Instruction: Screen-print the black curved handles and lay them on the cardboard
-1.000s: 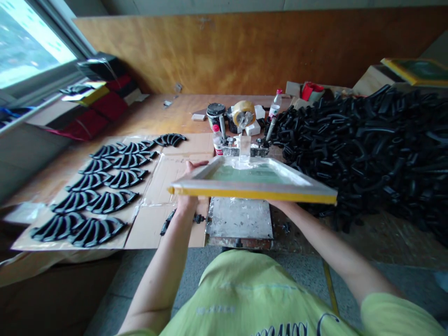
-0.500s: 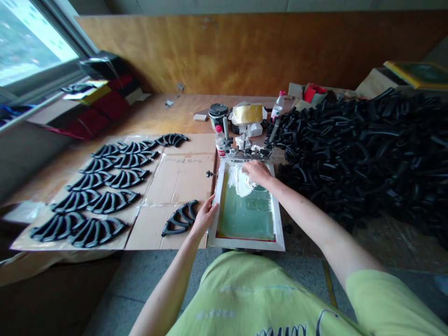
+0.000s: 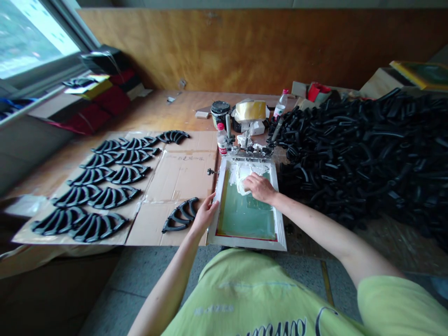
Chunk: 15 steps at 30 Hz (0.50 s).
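A white-framed printing screen (image 3: 282, 219) with green mesh lies flat on the wooden table in front of me, hinged at its far end to a metal clamp (image 3: 250, 150). My left hand (image 3: 205, 215) holds the screen's left frame edge. My right hand (image 3: 259, 187) rests on the mesh, gripping a squeegee whose blade is hidden under my fingers; white ink (image 3: 245, 173) is smeared just behind it. A pair of black curved parts (image 3: 180, 215) lies on the cardboard beside my left hand.
Rows of black curved parts (image 3: 101, 182) lie on flattened cardboard (image 3: 182, 170) at the left. A big heap of black parts (image 3: 371, 144) fills the right. An ink tub (image 3: 220, 112), bottles (image 3: 221, 139) and a tape roll (image 3: 251, 110) stand behind the screen. A window (image 3: 31, 42) is at far left.
The screen, raised a second ago, came down flat. My right hand moved onto the mesh and has since slid toward me. A pair of black parts now lies beside my left hand.
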Each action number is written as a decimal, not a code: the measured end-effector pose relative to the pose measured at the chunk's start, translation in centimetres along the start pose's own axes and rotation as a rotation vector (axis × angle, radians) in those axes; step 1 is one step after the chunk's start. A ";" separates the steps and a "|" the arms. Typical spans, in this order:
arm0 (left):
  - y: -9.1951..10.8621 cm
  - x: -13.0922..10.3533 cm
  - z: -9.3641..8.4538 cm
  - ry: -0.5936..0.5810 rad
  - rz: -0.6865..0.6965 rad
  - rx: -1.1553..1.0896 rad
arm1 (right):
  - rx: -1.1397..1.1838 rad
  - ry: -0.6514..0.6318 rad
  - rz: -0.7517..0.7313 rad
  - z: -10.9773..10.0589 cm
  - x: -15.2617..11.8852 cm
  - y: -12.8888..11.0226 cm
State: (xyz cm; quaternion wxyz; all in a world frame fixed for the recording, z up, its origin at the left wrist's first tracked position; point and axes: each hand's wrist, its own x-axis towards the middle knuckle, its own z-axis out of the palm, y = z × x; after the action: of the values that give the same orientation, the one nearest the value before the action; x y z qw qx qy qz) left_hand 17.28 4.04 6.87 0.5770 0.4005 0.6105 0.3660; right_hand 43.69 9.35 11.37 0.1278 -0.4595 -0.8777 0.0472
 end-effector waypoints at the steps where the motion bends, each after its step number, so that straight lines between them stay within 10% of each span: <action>1: 0.2 -0.1 0.0 0.004 -0.005 -0.003 | 0.020 0.000 -0.029 0.3 -0.5 -0.1; 11: 4.8 -1.8 -0.9 -0.059 0.011 0.038 | 0.022 0.105 0.335 -4.1 6.0 4.7; 15: 9.1 -1.7 -0.7 -0.032 0.139 -0.034 | 0.032 0.322 0.518 -5.8 3.9 9.3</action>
State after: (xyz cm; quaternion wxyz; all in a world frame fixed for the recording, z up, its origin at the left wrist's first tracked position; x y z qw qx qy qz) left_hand 17.22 6.24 15.92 0.5665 0.4377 0.5658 0.4091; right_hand 50.51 17.71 15.79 0.2562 -0.6673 -0.6991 0.0185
